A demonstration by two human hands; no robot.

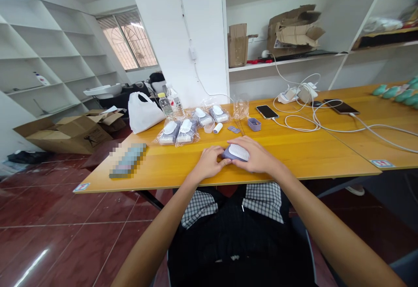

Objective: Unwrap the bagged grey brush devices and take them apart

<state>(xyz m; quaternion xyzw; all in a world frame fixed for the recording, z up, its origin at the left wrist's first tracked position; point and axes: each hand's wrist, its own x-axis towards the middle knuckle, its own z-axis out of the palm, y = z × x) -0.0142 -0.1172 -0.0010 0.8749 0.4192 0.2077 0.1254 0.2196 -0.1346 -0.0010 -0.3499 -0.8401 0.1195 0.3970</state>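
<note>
The left hand (211,163) and right hand (257,153) are holding a brush (229,153) near the table's (166,169) front edge
The left hand is gripping the brush's left end narrowly, while the right hand is cupping its right side, white bristles (239,151) facing up. Whether the brush is resting on the table, I cannot tell. Beyond it a purple box (254,125), a white roll (217,128) and four wrapped packs (169,133) are lying, and a phone (267,112) is trailing a cable (294,129)
</note>
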